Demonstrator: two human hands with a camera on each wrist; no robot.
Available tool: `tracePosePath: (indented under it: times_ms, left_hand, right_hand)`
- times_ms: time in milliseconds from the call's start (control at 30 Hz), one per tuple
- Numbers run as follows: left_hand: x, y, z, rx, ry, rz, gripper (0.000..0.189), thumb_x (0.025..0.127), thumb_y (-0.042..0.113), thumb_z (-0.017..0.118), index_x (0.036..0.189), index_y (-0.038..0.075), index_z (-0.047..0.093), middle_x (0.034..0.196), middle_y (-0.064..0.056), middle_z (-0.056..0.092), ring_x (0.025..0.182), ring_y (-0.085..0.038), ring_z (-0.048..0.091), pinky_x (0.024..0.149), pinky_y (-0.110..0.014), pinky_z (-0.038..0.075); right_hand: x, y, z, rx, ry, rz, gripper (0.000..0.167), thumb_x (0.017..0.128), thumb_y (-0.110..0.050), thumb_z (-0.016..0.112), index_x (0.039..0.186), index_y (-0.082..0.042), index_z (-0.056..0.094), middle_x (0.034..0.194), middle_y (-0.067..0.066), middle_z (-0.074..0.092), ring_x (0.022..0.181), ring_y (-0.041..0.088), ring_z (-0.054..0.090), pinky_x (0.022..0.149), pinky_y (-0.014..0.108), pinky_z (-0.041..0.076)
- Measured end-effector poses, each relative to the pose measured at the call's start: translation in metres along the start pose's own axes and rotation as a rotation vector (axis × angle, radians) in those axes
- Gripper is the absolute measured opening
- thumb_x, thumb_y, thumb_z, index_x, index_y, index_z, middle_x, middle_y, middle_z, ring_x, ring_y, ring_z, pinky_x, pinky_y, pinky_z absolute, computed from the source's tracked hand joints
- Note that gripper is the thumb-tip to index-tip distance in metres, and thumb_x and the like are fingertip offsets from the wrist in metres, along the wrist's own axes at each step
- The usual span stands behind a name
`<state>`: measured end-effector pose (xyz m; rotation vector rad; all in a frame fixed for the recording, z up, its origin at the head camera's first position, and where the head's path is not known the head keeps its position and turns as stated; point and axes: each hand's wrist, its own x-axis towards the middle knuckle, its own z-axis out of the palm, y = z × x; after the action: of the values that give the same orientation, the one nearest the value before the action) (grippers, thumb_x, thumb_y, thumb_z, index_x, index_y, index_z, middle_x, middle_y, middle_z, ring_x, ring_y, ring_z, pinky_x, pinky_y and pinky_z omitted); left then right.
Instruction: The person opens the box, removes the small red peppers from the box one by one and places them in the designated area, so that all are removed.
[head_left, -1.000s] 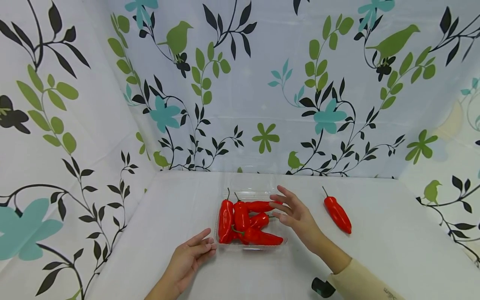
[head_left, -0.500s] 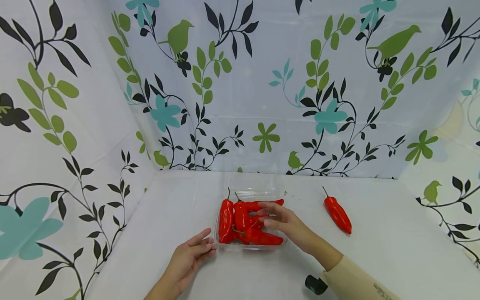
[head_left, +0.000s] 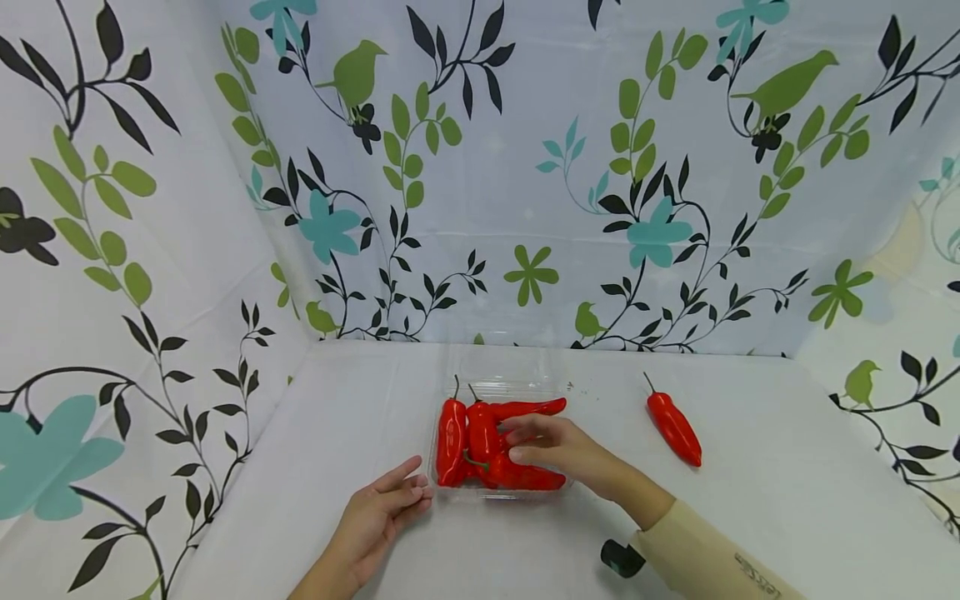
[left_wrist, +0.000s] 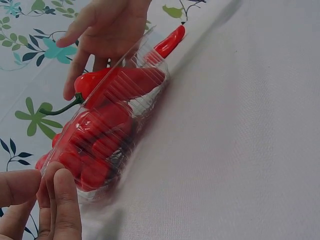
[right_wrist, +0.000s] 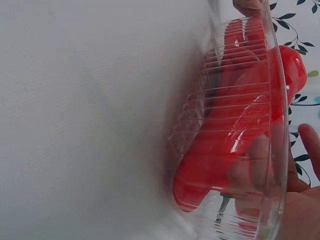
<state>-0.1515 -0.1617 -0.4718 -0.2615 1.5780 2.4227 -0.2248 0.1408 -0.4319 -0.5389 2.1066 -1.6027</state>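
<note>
A hinged clear plastic container (head_left: 501,494) holds several red chili peppers, among them a front pepper (head_left: 528,477) with a green stem and a left one (head_left: 452,442) lying lengthwise. My left hand (head_left: 382,517) lies at its front left corner, fingertips touching the rim (left_wrist: 100,80), thumb apart from the fingers. My right hand (head_left: 558,450) reaches over the right wall, its fingers loosely bent among the peppers. It covers most of the middle pepper. Through the plastic in the right wrist view, its fingertips (right_wrist: 257,155) show close beside a pepper (right_wrist: 210,165).
One more red chili pepper (head_left: 675,429) lies on the white table (head_left: 795,483) to the right of the container. The container's lid (head_left: 498,362) stands folded back at the rear. A patterned cloth (head_left: 480,167) hangs behind and at both sides.
My right hand has moved left and slightly down, from the container's right edge to the middle of the peppers. My left hand has stayed at the corner.
</note>
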Motion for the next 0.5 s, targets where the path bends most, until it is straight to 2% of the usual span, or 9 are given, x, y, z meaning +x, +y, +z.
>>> tracePosePath:
  times_ms: [133, 500]
  left_hand:
    - [0.0010, 0.0001, 0.0005, 0.003, -0.006, 0.001, 0.060, 0.094, -0.006, 0.062, 0.149, -0.011, 0.039, 0.109, -0.013, 0.068, 0.101, -0.021, 0.070, 0.095, -0.036, 0.056]
    - [0.0006, 0.0003, 0.0024, 0.001, 0.007, -0.004, 0.059, 0.094, -0.006, 0.062, 0.149, -0.011, 0.039, 0.110, -0.013, 0.067, 0.104, -0.024, 0.069, 0.095, -0.036, 0.056]
  right_hand:
    - [0.0009, -0.0009, 0.0009, -0.037, -0.008, 0.023, 0.057, 0.092, -0.029, 0.075, 0.142, -0.009, 0.057, 0.129, 0.011, 0.062, 0.121, 0.029, 0.056, 0.092, 0.041, 0.058]
    - [0.0050, -0.0011, 0.0017, -0.084, -0.049, 0.070, 0.052, 0.086, -0.020, 0.081, 0.135, -0.013, 0.064, 0.127, 0.005, 0.065, 0.119, 0.026, 0.058, 0.097, 0.040, 0.056]
